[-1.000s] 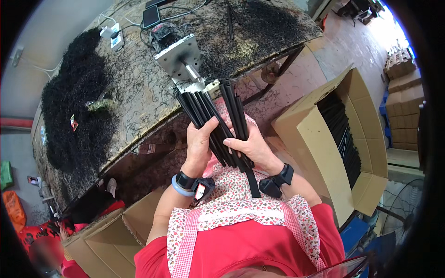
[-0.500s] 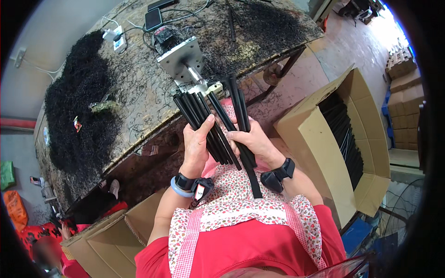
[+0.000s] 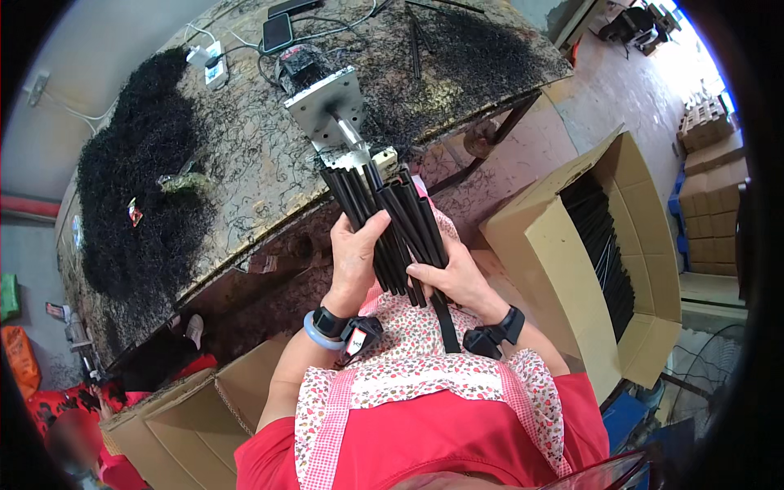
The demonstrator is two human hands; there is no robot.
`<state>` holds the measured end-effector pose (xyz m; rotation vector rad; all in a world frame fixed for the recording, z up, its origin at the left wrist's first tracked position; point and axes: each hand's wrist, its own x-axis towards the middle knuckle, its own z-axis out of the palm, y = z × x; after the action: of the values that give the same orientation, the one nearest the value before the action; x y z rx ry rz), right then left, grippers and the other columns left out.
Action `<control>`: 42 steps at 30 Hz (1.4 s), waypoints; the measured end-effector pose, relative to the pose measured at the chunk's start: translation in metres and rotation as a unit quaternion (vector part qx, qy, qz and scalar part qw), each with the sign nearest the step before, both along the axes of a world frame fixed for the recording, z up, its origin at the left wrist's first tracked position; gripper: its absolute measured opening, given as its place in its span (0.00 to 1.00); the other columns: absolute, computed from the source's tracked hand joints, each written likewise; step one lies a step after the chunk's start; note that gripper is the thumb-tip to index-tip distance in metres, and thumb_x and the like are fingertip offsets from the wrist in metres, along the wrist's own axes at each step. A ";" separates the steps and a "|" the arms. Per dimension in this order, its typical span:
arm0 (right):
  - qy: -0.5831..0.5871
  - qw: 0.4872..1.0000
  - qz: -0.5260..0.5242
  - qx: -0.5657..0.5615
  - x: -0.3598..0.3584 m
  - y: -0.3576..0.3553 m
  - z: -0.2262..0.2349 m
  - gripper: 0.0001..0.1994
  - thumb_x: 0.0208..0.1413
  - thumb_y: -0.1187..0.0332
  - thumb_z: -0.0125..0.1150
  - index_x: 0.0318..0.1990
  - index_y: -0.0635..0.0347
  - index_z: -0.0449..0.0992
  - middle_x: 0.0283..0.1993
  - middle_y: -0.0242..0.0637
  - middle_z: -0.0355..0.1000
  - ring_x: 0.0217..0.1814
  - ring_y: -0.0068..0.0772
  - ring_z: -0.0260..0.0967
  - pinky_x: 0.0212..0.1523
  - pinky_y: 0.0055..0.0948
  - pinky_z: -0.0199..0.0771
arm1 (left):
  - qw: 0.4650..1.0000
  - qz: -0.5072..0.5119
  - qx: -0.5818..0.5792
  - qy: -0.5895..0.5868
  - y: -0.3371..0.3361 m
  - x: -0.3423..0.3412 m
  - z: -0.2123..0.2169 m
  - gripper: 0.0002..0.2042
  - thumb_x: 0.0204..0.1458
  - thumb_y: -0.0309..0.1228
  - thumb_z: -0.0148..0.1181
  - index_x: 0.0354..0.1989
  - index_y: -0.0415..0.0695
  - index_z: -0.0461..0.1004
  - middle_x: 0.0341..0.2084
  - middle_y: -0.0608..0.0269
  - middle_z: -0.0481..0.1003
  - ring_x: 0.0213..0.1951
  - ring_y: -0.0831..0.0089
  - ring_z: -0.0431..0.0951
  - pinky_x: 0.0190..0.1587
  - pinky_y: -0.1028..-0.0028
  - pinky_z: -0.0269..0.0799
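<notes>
A fan of slim black tubes (image 3: 347, 194) is gripped in my left hand (image 3: 354, 260), the thumb lying across them. My right hand (image 3: 462, 282) closes round more black tubes (image 3: 418, 214) of the same kind, their tops leaning left against the left hand's tubes. One tube stands at the tip of a metal shaft (image 3: 349, 131), which sticks out of a square metal plate (image 3: 324, 102) on a motor (image 3: 298, 69); whether they touch I cannot tell. A black strip (image 3: 446, 327) hangs down below my right hand over the flowered apron.
Curly black shavings (image 3: 135, 212) heap up on the worktable (image 3: 237, 192). A power strip (image 3: 215, 72) and a phone (image 3: 278, 33) lie at its back. An open carton (image 3: 572, 286) of black tubes stands at right, another carton (image 3: 192, 429) at lower left beside a person in red (image 3: 82, 416).
My right hand's tubes have swung left and closed up to those in my left hand, narrowing the gap between the two bunches. The hands sit slightly lower and further right.
</notes>
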<state>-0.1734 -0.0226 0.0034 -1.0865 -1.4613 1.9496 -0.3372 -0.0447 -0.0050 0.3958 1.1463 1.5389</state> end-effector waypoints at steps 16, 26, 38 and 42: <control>0.039 0.997 -0.046 -0.043 -0.045 0.021 0.006 0.10 0.52 0.74 0.62 0.41 0.63 0.72 0.26 0.27 0.68 0.22 0.15 0.62 0.22 0.18 0.63 | 0.999 0.001 0.015 0.041 0.003 -0.017 -0.017 0.07 0.55 0.28 0.61 0.39 0.40 0.73 0.31 0.67 0.77 0.30 0.81 0.75 0.34 0.78 0.73; 0.027 0.999 -0.043 -0.003 -0.048 -0.008 0.009 0.12 0.52 0.76 0.61 0.44 0.66 0.71 0.32 0.30 0.70 0.27 0.17 0.67 0.29 0.18 0.69 | 0.999 0.025 0.035 -0.001 0.002 -0.032 0.002 0.07 0.57 0.29 0.58 0.39 0.40 0.70 0.28 0.70 0.74 0.28 0.83 0.73 0.30 0.79 0.71; -0.002 1.000 -0.025 0.019 -0.075 0.010 -0.007 0.13 0.51 0.76 0.62 0.45 0.66 0.74 0.31 0.27 0.72 0.30 0.14 0.67 0.31 0.17 0.67 | 0.997 -0.058 -0.057 -0.011 -0.062 -0.047 -0.031 0.10 0.55 0.27 0.58 0.45 0.41 0.72 0.36 0.69 0.75 0.33 0.82 0.73 0.39 0.79 0.70; -0.034 0.999 -0.021 0.009 -0.065 -0.016 -0.013 0.10 0.51 0.76 0.62 0.42 0.65 0.75 0.30 0.27 0.73 0.29 0.13 0.66 0.30 0.17 0.67 | 0.990 -0.098 -0.088 -0.040 -0.070 -0.066 -0.024 0.12 0.55 0.26 0.59 0.48 0.41 0.72 0.36 0.69 0.75 0.35 0.82 0.74 0.39 0.79 0.71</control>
<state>-0.2381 -0.0389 -0.0094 -1.1753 -1.4769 1.8843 -0.4030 -0.1149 -0.0292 0.3155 1.1358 1.2603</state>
